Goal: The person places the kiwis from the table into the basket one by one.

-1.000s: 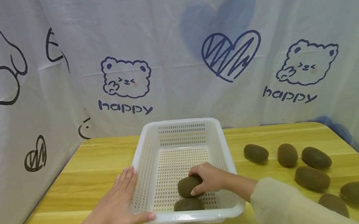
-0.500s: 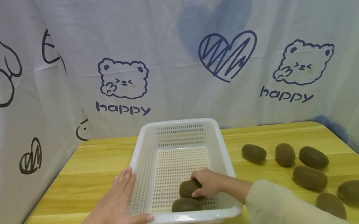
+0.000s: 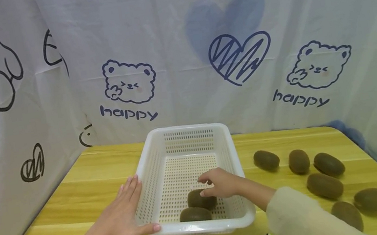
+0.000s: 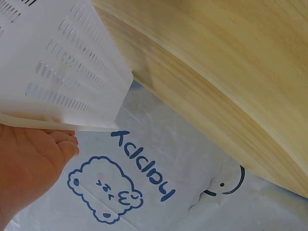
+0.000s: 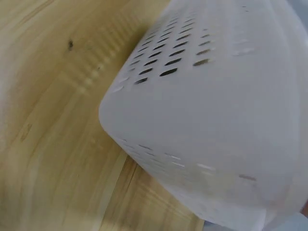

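A white perforated basket [image 3: 188,127] stands on the yellow wooden table [image 3: 84,183]. Two brown kiwis lie in its near end, one [image 3: 201,200] behind the other [image 3: 194,214]. My right hand [image 3: 219,182] hovers just above the rear kiwi with its fingers loosely curled and holds nothing. My left hand [image 3: 124,214] lies flat against the basket's left wall, thumb along the front rim. In the left wrist view the palm [image 4: 29,163] sits under the basket's wall [image 4: 57,62]. The right wrist view shows only the basket's outer wall [image 5: 216,96] and the table [image 5: 48,120].
Several more kiwis lie loose on the table to the right of the basket, the nearest to it [image 3: 267,160], the outermost [image 3: 373,200]. Printed white cloth [image 3: 236,44] walls in the table at the back and on both sides.
My right hand lowered the kiwi it gripped onto the basket floor, let go and rose slightly. The left hand has stayed against the basket.
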A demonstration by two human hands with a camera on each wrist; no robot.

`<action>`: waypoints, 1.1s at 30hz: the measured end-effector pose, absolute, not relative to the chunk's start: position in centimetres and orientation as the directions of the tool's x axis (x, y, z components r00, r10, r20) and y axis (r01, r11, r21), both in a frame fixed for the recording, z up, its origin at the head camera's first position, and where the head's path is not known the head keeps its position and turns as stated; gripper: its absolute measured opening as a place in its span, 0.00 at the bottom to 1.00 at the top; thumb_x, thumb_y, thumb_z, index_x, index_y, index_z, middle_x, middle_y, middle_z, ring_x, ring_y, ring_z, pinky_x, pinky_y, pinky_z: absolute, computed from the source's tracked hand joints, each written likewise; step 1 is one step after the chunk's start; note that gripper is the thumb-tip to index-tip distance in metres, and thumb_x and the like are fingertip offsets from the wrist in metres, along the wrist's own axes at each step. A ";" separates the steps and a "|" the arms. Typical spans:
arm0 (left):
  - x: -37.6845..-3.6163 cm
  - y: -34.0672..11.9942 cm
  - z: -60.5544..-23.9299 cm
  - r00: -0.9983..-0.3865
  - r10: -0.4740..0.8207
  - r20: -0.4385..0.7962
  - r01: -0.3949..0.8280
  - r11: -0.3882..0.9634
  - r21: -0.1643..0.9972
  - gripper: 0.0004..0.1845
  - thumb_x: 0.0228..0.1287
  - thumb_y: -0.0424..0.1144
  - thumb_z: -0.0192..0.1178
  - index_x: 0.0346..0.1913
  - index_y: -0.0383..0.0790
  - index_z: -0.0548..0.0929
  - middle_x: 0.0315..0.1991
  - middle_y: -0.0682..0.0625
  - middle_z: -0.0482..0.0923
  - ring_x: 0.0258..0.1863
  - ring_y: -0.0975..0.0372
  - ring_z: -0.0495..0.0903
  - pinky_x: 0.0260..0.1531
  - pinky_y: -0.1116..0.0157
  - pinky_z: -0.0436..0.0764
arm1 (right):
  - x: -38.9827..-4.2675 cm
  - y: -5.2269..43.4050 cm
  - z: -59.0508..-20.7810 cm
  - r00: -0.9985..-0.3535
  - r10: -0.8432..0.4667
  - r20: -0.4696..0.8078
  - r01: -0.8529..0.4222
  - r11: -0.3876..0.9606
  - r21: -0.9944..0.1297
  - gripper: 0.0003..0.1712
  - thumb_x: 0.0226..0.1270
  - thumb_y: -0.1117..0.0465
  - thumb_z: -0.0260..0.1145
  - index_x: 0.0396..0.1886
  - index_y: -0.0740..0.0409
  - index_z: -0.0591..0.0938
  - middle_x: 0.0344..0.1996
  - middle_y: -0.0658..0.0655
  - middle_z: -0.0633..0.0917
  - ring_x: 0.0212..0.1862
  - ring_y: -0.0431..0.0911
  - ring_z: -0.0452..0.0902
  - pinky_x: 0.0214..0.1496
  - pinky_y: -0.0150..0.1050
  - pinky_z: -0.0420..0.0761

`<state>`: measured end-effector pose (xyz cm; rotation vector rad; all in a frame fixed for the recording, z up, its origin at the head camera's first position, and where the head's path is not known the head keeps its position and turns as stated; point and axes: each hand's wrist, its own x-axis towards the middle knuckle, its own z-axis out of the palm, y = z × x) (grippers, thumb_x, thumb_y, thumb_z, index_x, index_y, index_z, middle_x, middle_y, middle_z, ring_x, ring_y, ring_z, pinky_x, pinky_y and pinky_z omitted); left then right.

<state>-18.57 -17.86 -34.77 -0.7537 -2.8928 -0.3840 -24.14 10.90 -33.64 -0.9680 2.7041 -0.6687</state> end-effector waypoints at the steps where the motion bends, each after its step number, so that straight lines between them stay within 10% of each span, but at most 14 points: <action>1: -18.6 -17.9 -34.7 -0.868 0.461 0.186 0.494 0.843 0.213 0.62 0.43 0.72 0.58 0.67 0.21 0.56 0.70 0.29 0.48 0.70 0.40 0.50 0.68 0.46 0.55 | -24.2 11.1 -33.6 -0.763 -0.646 0.011 -0.572 0.668 -0.476 0.23 0.62 0.61 0.62 0.52 0.73 0.76 0.49 0.68 0.81 0.48 0.58 0.80 0.52 0.44 0.80; 16: -18.6 -18.0 -34.6 -0.868 0.459 0.189 0.493 0.842 0.218 0.62 0.43 0.71 0.58 0.67 0.22 0.55 0.70 0.30 0.48 0.70 0.40 0.49 0.68 0.46 0.55 | -23.5 14.6 -33.7 -0.818 -0.383 0.429 -0.573 0.603 -0.555 0.18 0.58 0.66 0.66 0.47 0.69 0.80 0.47 0.65 0.83 0.50 0.57 0.79 0.50 0.49 0.82; 33: -18.6 -17.8 -34.8 -0.876 0.450 0.172 0.480 0.847 0.228 0.62 0.43 0.71 0.58 0.67 0.22 0.54 0.71 0.30 0.46 0.71 0.41 0.49 0.69 0.47 0.55 | -23.3 20.0 -35.6 -0.864 -0.108 0.492 -0.434 0.654 -0.619 0.23 0.55 0.67 0.68 0.52 0.68 0.78 0.47 0.69 0.82 0.49 0.62 0.78 0.51 0.56 0.80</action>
